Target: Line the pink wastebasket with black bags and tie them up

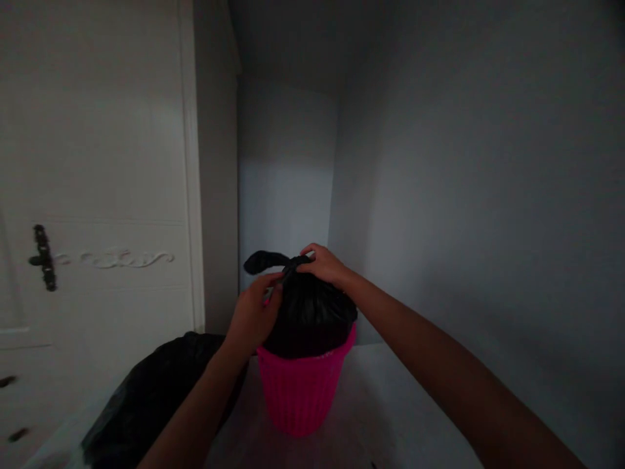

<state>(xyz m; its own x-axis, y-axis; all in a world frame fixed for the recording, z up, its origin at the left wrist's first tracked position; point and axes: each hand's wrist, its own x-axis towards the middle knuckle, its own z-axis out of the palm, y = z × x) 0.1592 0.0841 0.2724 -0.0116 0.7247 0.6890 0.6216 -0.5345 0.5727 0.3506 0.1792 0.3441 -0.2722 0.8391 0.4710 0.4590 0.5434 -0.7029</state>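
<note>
A full black plastic bag (312,316) bulges out of the top of a bright pink slatted basket (303,391). Its gathered neck is twisted, and a loose black end sticks out to the left. My left hand (256,309) pinches the bag's neck from the left side, fingers closed on the plastic. From the right, my right hand (323,264) grips the gathered plastic near the top of the knot, thumb and fingers closed. The bag's lower part is hidden inside the basket.
Another large black bag (161,391) lies on the floor at lower left, partly behind my left forearm. A white wardrobe (122,163) with a dark handle (43,258) stands left. A grey wall (463,195) rises at right; the light is dim.
</note>
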